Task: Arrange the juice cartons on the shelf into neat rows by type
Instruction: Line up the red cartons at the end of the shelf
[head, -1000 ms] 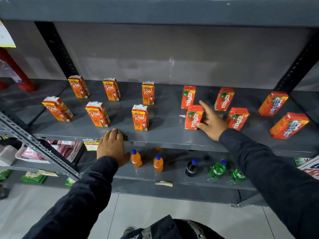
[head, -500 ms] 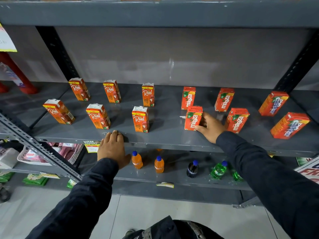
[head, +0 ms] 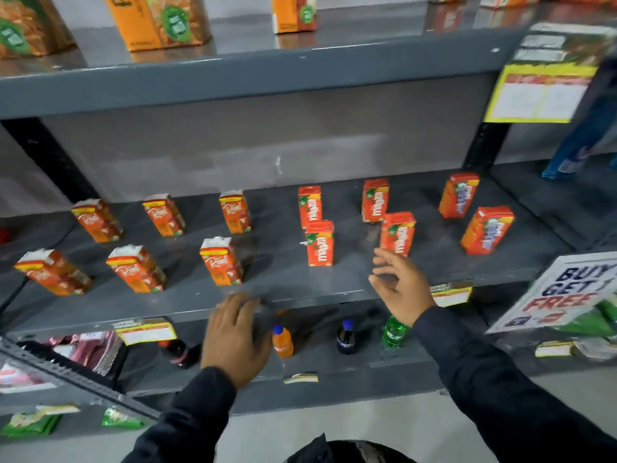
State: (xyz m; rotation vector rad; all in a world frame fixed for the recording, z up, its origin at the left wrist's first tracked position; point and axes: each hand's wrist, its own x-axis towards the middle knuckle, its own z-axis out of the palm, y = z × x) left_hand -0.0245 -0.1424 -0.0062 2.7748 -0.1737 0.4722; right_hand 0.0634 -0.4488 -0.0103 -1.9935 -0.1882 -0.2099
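Observation:
On the grey shelf (head: 283, 292) stand several Real cartons in two rows at the left; the nearest is the front Real carton (head: 221, 261). In the middle stand several red Maaza cartons in two rows, with the front left Maaza carton (head: 320, 242) upright. Two cartons with blue lettering (head: 487, 230) stand at the right. My right hand (head: 400, 285) hovers with fingers spread just in front of the front right Maaza carton (head: 397, 232), holding nothing. My left hand (head: 235, 335) rests fingers down on the shelf's front lip.
Small soda bottles (head: 282, 340) stand on the lower shelf beneath my hands. Large orange cartons (head: 157, 20) sit on the shelf above. A "buy get free" sign (head: 564, 292) and yellow price tags (head: 450, 294) hang at the right. Packets fill a lower shelf at the left.
My right hand has let go of the front left Maaza carton and drawn back to the right. The view has swung up and right, showing the upper shelf.

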